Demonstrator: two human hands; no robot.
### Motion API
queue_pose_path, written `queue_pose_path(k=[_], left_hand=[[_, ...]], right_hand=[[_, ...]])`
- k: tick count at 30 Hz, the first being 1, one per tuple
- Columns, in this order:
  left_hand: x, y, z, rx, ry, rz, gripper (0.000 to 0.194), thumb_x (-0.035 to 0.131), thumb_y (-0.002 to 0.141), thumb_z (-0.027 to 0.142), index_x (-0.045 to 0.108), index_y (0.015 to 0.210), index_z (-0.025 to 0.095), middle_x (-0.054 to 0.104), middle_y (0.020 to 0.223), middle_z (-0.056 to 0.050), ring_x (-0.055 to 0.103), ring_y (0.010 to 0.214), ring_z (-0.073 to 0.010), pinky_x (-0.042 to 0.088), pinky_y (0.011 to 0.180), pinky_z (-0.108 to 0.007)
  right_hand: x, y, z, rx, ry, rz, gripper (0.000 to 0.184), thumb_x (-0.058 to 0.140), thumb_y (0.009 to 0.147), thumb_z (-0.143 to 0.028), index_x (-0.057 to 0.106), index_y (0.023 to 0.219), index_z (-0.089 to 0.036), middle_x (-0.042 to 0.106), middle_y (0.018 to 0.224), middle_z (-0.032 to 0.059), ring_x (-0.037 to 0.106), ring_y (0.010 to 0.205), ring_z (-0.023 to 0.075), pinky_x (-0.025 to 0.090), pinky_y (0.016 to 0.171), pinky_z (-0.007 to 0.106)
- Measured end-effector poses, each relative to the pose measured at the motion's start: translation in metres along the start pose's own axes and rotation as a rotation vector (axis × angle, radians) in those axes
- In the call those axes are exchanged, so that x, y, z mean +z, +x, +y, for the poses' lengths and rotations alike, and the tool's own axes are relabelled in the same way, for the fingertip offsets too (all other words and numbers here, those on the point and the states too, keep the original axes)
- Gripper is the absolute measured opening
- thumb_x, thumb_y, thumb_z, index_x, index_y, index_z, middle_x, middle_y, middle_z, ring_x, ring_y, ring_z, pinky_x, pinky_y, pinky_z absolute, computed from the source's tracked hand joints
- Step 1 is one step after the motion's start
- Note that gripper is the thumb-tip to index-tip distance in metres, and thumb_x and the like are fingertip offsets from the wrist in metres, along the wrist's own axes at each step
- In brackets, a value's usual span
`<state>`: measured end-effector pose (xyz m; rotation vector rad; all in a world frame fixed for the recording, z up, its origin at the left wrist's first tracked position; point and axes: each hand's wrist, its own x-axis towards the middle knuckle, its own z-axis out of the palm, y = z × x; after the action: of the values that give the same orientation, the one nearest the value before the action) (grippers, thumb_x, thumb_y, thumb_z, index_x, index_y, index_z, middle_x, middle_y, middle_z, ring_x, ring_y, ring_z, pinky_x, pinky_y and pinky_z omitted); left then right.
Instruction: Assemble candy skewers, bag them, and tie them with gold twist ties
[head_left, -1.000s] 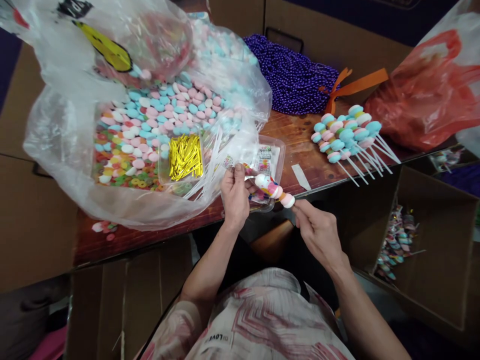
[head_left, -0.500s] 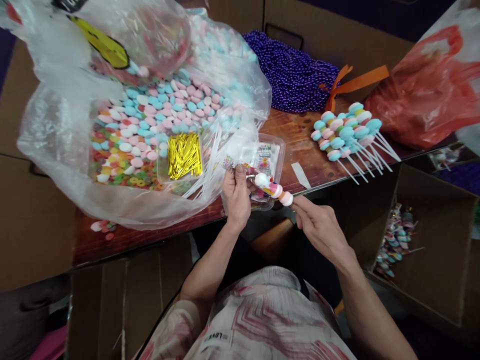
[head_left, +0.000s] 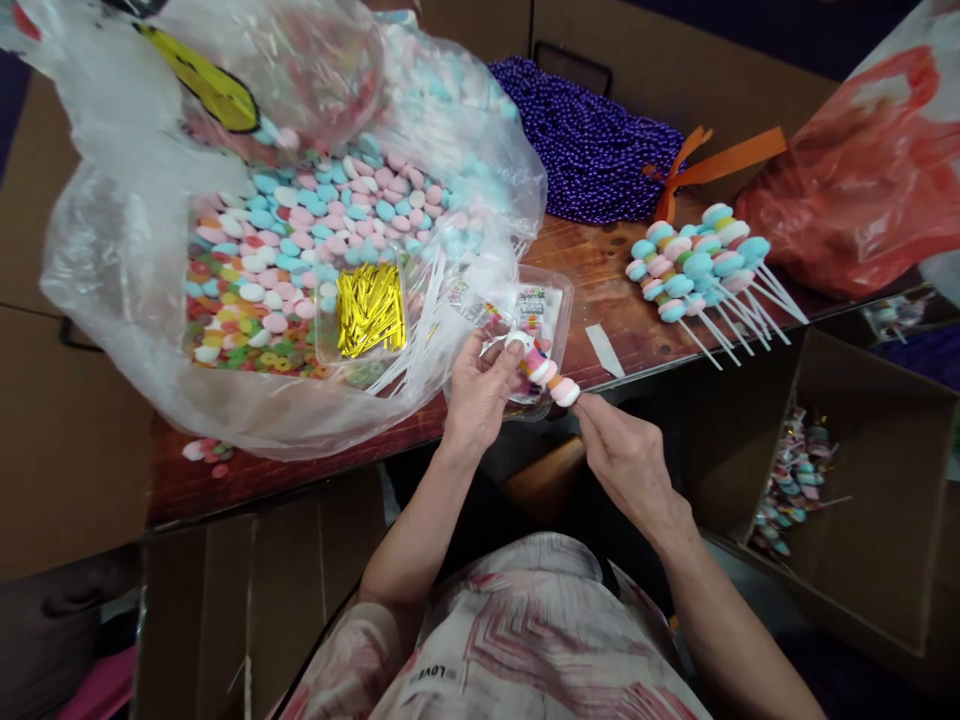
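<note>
Slanting toward four o'clock, the candy stick (head_left: 559, 382) is gripped at both ends by left hand (head_left: 481, 395) and right hand (head_left: 624, 448).

Purple beads (head_left: 585, 150) with orange ribbon (head_left: 731, 163) lie near a red bag (head_left: 847, 205).

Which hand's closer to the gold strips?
Left. The left hand is just beyond the white sticks, right of the gold strips, at the candy skewer's upper end. The right hand is farther right, at its lower end.
</note>
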<state>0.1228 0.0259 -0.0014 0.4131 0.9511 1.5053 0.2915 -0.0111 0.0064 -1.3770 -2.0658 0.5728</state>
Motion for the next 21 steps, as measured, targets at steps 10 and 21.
queue_pose_path(k=[10, 21], left_hand=[[-0.002, 0.001, 0.0, -0.04, -0.042, -0.131, 0.043, 0.089, 0.069, 0.035, 0.063, 0.101, 0.023, 0.078, 0.104, -0.004, 0.074, 0.105, -0.0213, 0.058, 0.084, -0.028], [-0.004, 0.003, 0.004, -0.105, -0.014, -0.118, 0.042, 0.091, 0.066, 0.037, 0.063, 0.092, 0.02, 0.077, 0.086, -0.002, 0.071, 0.07, -0.0111, 0.048, 0.055, -0.017]], right_hand=[[-0.004, 0.006, 0.003, 0.314, 0.602, -0.278, 0.029, 0.046, 0.101, -0.038, 0.057, 0.081, -0.02, 0.05, 0.05, -0.0069, 0.042, 0.047, 0.009, 0.035, 0.055, 0.024], [-0.014, 0.005, 0.002, 0.175, 0.175, -0.132, 0.027, 0.048, 0.099, -0.031, 0.053, 0.074, -0.02, 0.04, 0.057, -0.0067, 0.033, 0.05, 0.0076, 0.029, 0.053, 0.022]])
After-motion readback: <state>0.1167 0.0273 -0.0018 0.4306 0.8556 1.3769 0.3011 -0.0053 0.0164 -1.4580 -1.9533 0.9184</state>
